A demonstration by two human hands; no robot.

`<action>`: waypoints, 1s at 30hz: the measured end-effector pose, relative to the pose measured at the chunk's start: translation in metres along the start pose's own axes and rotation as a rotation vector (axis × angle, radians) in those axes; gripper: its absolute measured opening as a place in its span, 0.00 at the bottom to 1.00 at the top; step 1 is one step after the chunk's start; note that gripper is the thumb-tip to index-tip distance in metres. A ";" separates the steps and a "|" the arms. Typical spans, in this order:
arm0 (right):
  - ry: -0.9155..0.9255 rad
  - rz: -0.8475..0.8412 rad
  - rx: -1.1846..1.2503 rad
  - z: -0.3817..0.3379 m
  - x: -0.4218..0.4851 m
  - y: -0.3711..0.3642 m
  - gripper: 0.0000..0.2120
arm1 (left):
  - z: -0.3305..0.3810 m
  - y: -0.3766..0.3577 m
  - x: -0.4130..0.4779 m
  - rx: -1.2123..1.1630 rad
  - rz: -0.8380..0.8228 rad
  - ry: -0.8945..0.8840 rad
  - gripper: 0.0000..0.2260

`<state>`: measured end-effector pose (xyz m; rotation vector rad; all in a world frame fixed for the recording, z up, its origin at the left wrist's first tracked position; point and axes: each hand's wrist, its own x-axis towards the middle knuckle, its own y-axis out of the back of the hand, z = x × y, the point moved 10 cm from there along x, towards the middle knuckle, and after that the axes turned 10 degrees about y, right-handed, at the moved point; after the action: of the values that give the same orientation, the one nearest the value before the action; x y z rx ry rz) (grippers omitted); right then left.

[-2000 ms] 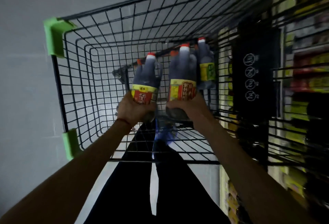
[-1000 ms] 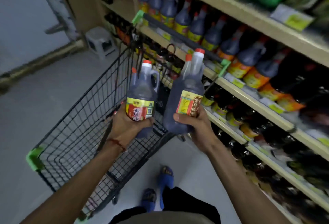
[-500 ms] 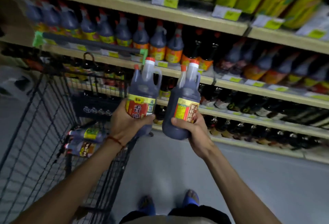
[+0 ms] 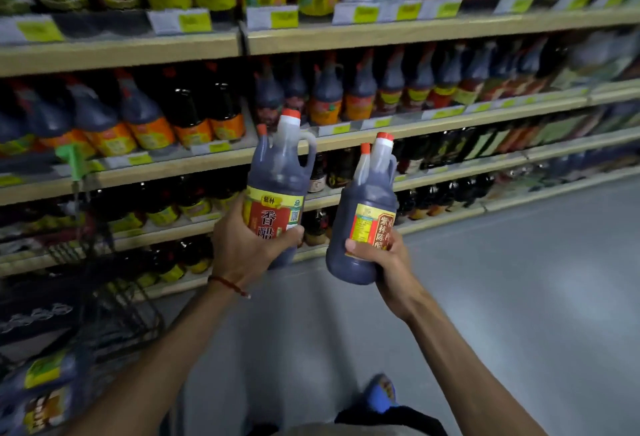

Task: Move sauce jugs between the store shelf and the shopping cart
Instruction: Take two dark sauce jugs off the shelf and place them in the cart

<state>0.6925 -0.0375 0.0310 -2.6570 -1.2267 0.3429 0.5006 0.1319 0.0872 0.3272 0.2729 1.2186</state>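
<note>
Head view: holding two sauce jugs up in front of the store shelf [image 4: 415, 124], one per hand. Wrapping the left hand [image 4: 246, 245] round the lower body of the left jug [image 4: 277, 189], with the thumb across the bottom of the red label and the other fingers curled behind, out of sight. Clasping the right hand [image 4: 388, 255] round the lower half of the right jug [image 4: 367, 214], with fingertips [image 4: 350, 245] showing at the label's left edge. Carrying both jugs with their long axes running up and away from the fingers, orange caps leading, the right one leaning slightly rightward, the pair just apart and not touching. Facing, ahead of and above the fingers, the shelf's row of similar jugs [image 4: 360, 96]. Bringing the left jug's cap nearest to that board, so judging the left hand the closer one for setting down. Seeming to find a gap in the row just beyond that cap, though too dim to confirm. Leaving the shopping cart [image 4: 114, 300] to the left of and below the left-hand fingers, with at least two more jugs [image 4: 45, 390] lying on their sides in its wire basket. Judging the coming move as a forward, upward reach, needing each base levelled onto the board before loosening the fingers.
</note>
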 end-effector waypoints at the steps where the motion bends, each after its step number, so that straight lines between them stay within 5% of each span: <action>1: 0.000 0.015 -0.004 -0.006 0.004 0.027 0.34 | 0.012 -0.027 0.000 -0.003 -0.015 -0.009 0.34; 13: 0.050 0.246 -0.105 -0.098 0.045 0.328 0.38 | 0.130 -0.328 -0.014 -0.136 -0.195 -0.067 0.42; 30: 0.092 0.483 -0.128 -0.209 0.187 0.604 0.29 | 0.261 -0.705 0.062 -0.042 -0.508 -0.099 0.43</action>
<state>1.3064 -0.2960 0.0427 -3.0215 -0.5846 0.2107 1.2311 -0.0533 0.0517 0.2596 0.2265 0.7046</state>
